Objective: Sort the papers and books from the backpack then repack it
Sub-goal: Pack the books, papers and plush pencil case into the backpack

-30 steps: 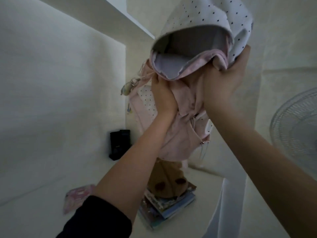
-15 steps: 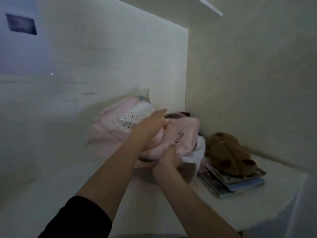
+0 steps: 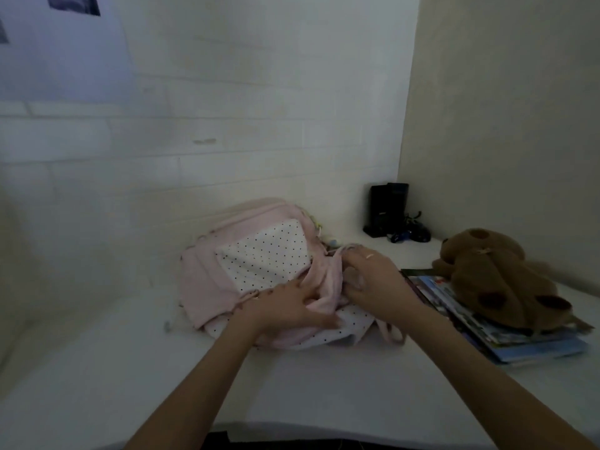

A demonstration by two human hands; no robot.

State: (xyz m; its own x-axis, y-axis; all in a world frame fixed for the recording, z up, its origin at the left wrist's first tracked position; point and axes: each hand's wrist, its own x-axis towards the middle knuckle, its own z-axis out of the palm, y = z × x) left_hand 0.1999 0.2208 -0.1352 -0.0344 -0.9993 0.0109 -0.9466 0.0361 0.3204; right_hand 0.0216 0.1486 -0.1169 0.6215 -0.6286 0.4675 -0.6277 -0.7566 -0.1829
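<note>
Backpack [image 3: 246, 267]: lies flat on the desk [image 3: 97, 368], left of centre, against the back wall. Left hand [image 3: 285, 306] and right hand [image 3: 373, 284]: on its near right edge. Stack of books [image 3: 506, 332]: right of the backpack, on the desk. Plush toy [image 3: 493, 274]: on the books. Upright box [image 3: 388, 207]: in the corner behind.

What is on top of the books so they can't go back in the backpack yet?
A brown plush toy lies on the stack of books, right of the pink backpack. Both hands, left hand and right hand, are at the backpack's fabric.
</note>
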